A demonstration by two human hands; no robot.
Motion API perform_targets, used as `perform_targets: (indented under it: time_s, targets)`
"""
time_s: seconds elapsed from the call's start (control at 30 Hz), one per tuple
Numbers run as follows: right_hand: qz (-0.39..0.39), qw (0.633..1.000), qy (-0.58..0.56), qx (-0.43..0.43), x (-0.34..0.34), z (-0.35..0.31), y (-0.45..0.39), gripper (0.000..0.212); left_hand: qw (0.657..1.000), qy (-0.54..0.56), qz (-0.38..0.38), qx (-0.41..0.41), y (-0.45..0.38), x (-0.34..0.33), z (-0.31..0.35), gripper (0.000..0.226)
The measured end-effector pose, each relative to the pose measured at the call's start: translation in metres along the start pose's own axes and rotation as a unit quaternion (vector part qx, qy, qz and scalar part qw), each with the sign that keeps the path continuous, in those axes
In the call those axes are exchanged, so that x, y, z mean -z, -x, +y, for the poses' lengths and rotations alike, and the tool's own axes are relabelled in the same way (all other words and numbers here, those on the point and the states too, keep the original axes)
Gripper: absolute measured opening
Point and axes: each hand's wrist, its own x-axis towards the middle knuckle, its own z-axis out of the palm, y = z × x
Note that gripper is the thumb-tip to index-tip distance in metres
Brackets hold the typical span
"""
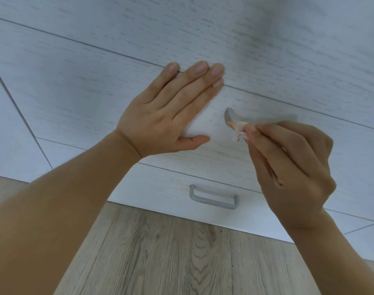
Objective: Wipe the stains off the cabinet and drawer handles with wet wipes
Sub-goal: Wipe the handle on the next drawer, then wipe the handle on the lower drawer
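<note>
Orange-stained wipe, soft and limp, is being pinched by the right hand against the handle; left hand is pressing flat, fingers straight.

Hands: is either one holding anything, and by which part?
The right hand pinches a stained wet wipe by one end, its other end against the upper handle. The left hand holds nothing; it rests flat on the drawer front.

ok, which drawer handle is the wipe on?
The upper drawer handle: the right hand pinches the stained wet wipe against it. The lower drawer handle is untouched.
</note>
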Motion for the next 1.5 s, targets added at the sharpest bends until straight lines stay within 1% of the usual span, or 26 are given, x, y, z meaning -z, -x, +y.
perform_targets:
  time_s: [0.27,0.47,0.63,0.73,0.8,0.97,1.2,1.5]
  targets:
    - [0.010,1.000,-0.001,-0.005,0.011,0.016,0.011,0.008,1.000,-0.007,-0.006,0.000,0.000,0.002,0.000,0.090]
    - [0.019,0.999,0.011,-0.024,0.022,0.027,0.023,0.008,1.000,-0.010,-0.022,0.003,-0.001,0.005,0.000,0.091]
    - [0.030,0.996,0.022,-0.082,0.031,0.035,0.034,0.009,0.999,0.007,-0.045,0.014,-0.003,0.012,0.003,0.090]
    - [0.028,0.990,0.033,-0.132,0.041,0.043,0.040,0.008,0.997,0.015,-0.068,0.023,-0.003,0.018,0.007,0.089]
    - [0.023,0.988,0.038,-0.147,0.047,0.041,0.043,0.007,0.996,0.023,-0.085,0.032,-0.004,0.022,0.011,0.087]
    - [-0.018,0.981,0.015,-0.192,0.058,0.021,0.052,0.010,0.985,0.079,-0.141,0.062,0.009,0.040,0.029,0.083]
    - [-0.120,0.976,-0.019,-0.180,0.067,-0.001,0.087,0.013,0.961,0.113,-0.243,0.073,0.059,0.064,0.065,0.079]
    - [-0.165,0.966,-0.066,-0.190,0.045,-0.028,0.112,0.018,0.945,0.128,-0.281,0.104,0.076,0.064,0.083,0.079]
